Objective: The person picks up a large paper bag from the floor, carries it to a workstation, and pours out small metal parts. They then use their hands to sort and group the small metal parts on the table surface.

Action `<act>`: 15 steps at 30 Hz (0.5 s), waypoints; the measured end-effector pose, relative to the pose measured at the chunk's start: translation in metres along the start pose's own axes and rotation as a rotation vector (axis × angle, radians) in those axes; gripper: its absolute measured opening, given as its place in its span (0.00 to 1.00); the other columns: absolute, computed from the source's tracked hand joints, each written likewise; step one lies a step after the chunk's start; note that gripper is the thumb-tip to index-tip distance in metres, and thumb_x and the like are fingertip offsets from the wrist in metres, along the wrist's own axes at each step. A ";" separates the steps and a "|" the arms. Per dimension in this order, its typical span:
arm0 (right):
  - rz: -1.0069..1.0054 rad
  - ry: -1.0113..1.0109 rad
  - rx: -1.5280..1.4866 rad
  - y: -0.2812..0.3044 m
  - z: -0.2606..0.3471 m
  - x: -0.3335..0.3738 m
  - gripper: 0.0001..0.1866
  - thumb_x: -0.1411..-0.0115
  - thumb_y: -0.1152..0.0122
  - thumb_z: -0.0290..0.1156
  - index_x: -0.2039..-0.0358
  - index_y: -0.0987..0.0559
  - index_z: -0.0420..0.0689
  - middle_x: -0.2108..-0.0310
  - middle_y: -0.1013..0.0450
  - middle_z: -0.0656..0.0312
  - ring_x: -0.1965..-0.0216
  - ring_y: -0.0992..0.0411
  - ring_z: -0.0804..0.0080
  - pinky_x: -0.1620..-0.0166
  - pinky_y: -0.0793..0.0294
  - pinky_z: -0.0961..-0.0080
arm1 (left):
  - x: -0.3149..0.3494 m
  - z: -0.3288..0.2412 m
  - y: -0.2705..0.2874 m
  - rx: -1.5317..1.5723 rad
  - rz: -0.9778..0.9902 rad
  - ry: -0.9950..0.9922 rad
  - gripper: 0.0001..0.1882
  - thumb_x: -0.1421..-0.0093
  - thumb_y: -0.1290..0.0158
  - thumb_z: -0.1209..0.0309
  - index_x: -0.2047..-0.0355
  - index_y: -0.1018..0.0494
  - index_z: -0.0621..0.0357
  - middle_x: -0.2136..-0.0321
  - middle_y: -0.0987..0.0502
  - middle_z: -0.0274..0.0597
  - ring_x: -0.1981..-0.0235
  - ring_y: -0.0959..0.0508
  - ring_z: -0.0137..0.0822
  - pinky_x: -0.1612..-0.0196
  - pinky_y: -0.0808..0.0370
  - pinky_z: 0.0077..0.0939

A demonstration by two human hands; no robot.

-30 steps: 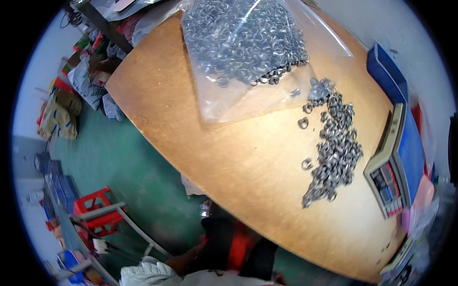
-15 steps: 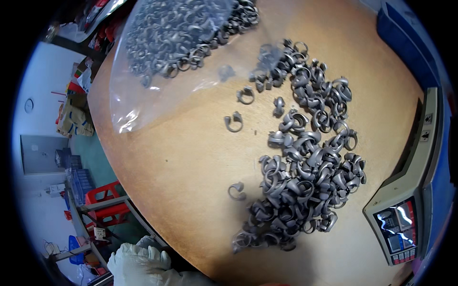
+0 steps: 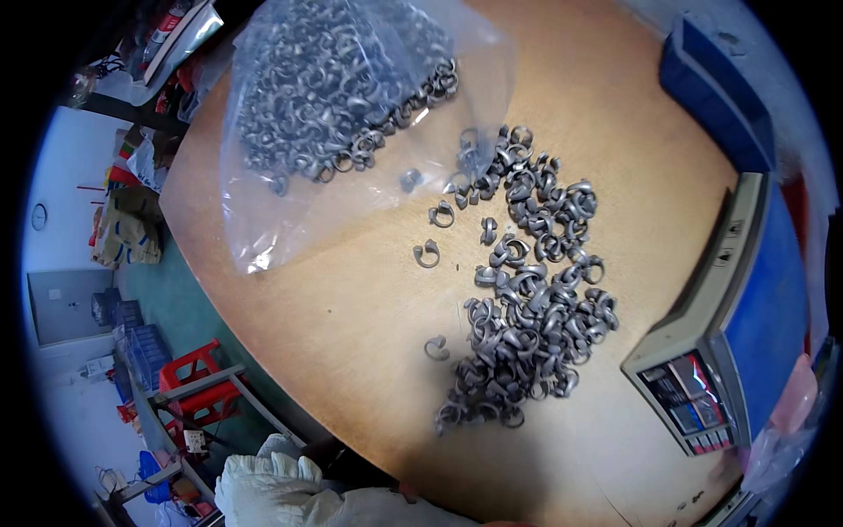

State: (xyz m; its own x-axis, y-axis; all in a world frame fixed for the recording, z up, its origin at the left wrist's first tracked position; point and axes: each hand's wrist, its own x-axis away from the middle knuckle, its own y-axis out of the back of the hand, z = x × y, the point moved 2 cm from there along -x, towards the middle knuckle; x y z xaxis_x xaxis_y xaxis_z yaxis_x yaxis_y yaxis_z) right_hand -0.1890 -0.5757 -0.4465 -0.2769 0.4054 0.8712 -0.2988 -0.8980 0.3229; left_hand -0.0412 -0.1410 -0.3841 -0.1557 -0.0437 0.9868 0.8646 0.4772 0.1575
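A loose heap of grey metal rings [image 3: 531,321] stretches across the wooden tabletop [image 3: 351,369], many of them open bands with thicker ends. Single rings, such as one open ring [image 3: 427,255], lie just left of the heap. Farther back, a clear plastic bag [image 3: 290,237] lies on its side with many more of the same rings in it. At the lower edge shows a white sleeve with a gathered cuff [image 3: 272,479]. Neither my left hand nor my right hand can be made out; a small reddish sliver at the bottom edge is too little to identify.
A digital scale [image 3: 685,351] with a small display stands on the right side of the table. Behind it is a blue plastic bin [image 3: 716,97]. Beyond the table's left edge are a red stool [image 3: 198,382] and a metal frame [image 3: 202,386].
The view has shifted, so the heap sits farther left and more of the scale and blue bin shows. The white sleeve reaches farther right along the lower edge. The rings look undisturbed.
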 end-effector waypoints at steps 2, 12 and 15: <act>0.074 -0.031 0.025 0.004 -0.007 0.037 0.26 0.42 0.52 0.46 0.51 0.32 0.39 0.49 0.35 0.57 0.47 0.39 0.64 0.46 0.42 0.71 | -0.001 -0.003 0.006 -0.011 0.016 -0.002 0.20 0.45 0.51 0.56 0.60 0.28 0.58 0.74 0.26 0.42 0.77 0.28 0.37 0.75 0.29 0.34; 0.284 -0.139 0.068 0.006 -0.016 0.154 0.28 0.42 0.52 0.48 0.48 0.33 0.41 0.46 0.37 0.59 0.44 0.42 0.67 0.43 0.45 0.73 | -0.054 -0.010 0.053 -0.060 0.053 -0.073 0.20 0.45 0.51 0.56 0.58 0.28 0.57 0.74 0.26 0.41 0.79 0.29 0.36 0.77 0.30 0.33; 0.291 -0.189 0.056 -0.001 -0.036 0.179 0.28 0.42 0.52 0.48 0.47 0.34 0.42 0.46 0.38 0.59 0.44 0.42 0.67 0.42 0.46 0.74 | -0.066 -0.004 0.058 -0.041 0.074 -0.065 0.20 0.44 0.51 0.56 0.58 0.28 0.57 0.74 0.26 0.41 0.79 0.29 0.36 0.77 0.30 0.33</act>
State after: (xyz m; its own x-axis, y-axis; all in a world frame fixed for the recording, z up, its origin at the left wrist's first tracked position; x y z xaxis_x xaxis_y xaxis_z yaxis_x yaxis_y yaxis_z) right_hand -0.2714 -0.4957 -0.3047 -0.1678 0.0968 0.9811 -0.1804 -0.9814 0.0660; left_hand 0.0211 -0.1144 -0.4398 -0.1203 0.0479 0.9916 0.8935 0.4406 0.0871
